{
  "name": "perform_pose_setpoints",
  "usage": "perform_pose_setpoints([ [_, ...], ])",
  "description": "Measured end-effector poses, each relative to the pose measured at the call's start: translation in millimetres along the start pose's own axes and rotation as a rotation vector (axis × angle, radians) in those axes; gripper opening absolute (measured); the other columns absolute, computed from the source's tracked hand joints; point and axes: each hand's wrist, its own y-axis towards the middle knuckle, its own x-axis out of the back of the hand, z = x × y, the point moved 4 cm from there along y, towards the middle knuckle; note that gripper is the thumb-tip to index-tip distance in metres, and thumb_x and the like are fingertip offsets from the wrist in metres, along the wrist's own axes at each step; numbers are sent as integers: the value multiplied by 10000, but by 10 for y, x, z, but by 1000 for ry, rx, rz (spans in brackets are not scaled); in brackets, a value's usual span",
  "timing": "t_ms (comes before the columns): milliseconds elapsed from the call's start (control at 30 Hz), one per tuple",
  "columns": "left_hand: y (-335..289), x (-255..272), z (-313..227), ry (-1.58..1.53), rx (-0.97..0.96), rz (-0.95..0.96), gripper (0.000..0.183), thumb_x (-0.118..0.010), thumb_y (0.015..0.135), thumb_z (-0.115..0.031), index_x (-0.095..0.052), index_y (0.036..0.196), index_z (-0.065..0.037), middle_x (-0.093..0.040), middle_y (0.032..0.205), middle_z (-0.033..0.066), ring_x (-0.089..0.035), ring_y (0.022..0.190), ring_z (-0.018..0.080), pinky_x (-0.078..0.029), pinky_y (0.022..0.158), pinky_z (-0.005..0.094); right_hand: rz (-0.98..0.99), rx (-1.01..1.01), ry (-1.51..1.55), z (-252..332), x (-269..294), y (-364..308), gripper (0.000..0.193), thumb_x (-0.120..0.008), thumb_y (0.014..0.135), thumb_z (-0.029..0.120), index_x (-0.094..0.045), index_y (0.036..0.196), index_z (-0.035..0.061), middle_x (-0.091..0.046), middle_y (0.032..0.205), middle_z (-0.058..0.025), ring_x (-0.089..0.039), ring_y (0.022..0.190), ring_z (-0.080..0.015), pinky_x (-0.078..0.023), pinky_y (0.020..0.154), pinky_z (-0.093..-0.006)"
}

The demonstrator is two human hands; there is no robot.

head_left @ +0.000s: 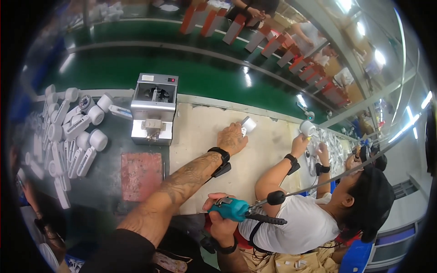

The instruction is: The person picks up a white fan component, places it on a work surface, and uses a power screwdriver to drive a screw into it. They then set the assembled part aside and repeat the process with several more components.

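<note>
My left hand (233,138) reaches out over the beige work surface, its fingers closed around a white device with a round head (248,123). Most of that device's body is hidden under the hand. Nearer to me, my right hand (223,227) grips a teal electric screwdriver (230,209) with a black cord running off to the right. The tip of the tool is hard to make out. A metal box-shaped screw feeder (154,109) stands beyond my left forearm. Similar white round-headed devices with long handles (75,132) lie piled on the left.
A worn red mat (141,176) lies in front of the screw feeder. On the right, a co-worker in a white shirt (300,223) handles another white device (307,128). A green conveyor (195,66) runs behind, with orange-and-grey dividers (234,30) along its far side.
</note>
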Motion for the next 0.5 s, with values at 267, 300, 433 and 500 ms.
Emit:
perform_pose_setpoints([
  [267,-875,1524,-14,-309,-112,41,275,-682,806,-284,-628,936,-48,-620,865,117,-626,886,319,-496,793,405,-140,76,-101,-201,190,429,542,-713,893,412,-557,1154,-36,-619,822,-77,-606,770,-189,-487,711,-320],
  [300,-1053,1746,2,-307,-125,39,244,-690,804,-244,-633,932,-45,-613,866,113,-622,881,317,-498,779,395,-118,88,-88,-224,162,510,531,-708,899,402,-553,1154,-37,-619,821,-81,-608,770,-197,-493,714,-329],
  [433,-1682,2230,292,-197,-206,-23,166,-710,825,-147,-673,955,-50,-620,887,99,-619,867,292,-495,771,376,-32,60,-51,-325,-62,696,547,-696,906,404,-533,1178,-42,-620,832,-103,-615,765,-225,-520,704,-357],
  [500,-1941,2356,494,-58,-202,33,197,-705,834,-158,-672,986,-38,-617,941,91,-600,922,297,-484,813,375,-40,23,-31,-332,-159,658,558,-684,911,426,-532,1176,-42,-608,813,-99,-605,739,-219,-511,675,-347],
])
